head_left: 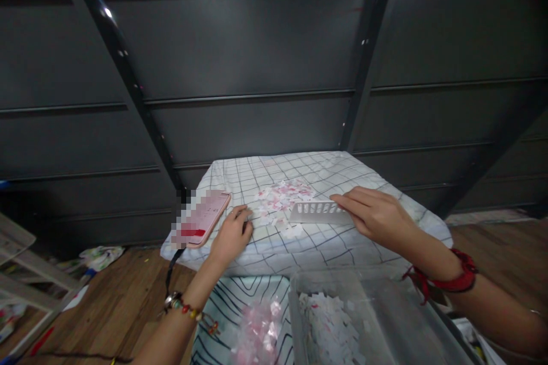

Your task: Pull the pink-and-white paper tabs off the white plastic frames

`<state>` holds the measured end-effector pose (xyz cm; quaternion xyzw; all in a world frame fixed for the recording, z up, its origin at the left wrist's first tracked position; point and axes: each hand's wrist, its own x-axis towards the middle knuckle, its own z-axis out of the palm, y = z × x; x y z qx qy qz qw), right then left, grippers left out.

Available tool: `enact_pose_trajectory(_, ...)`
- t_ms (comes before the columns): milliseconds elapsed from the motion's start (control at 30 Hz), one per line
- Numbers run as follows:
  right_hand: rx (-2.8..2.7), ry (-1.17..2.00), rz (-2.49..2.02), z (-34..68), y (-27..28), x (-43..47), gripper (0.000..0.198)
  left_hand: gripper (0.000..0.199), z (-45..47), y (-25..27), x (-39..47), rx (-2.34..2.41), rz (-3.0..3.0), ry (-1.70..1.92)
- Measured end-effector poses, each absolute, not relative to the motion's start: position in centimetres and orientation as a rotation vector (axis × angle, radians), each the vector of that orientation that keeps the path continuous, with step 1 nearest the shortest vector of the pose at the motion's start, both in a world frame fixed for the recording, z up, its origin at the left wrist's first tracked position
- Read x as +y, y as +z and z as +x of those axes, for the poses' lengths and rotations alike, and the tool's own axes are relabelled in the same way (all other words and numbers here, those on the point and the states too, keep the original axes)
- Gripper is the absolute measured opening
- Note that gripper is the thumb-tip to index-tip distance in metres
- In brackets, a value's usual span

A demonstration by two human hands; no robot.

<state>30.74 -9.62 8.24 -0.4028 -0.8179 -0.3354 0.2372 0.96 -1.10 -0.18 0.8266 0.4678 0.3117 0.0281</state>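
Observation:
My right hand [377, 217] pinches the right end of a white slotted plastic tray [317, 215], which is tilted up on its edge over the table. A row of oval openings runs along its upper side. Just left of the tray lies a loose pile of small white and pink paper pieces [280, 195]. My left hand [231, 234] rests on the checked cloth [325, 174] with its fingers loosely bent and apart, holding nothing. Beside it, to the left, a pink phone [209, 219] lies at the cloth's edge, partly blurred out.
Nearest me stands a clear plastic bin [385, 308] with many paper slips [329, 325] inside. A clear bag of pink items [259, 331] lies left of it on a striped cloth [235, 291]. Dark metal panels [252, 40] close off the back. A pale wooden frame [34, 279] stands at left.

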Motion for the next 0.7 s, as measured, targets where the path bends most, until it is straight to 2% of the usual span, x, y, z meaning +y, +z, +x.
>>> enact_pose_trajectory(333,-2.291,-0.84,-1.094,31.1,8.9,-10.4,0.029,0.027,0.9,-0.3,-1.0,1.436,2.548,0.969)
enact_pose_trajectory(700,-2.271,-0.947,-1.089,30.4,8.9,-9.7,0.029,0.027,0.9,-0.4,-1.0,1.428,2.546,0.991)
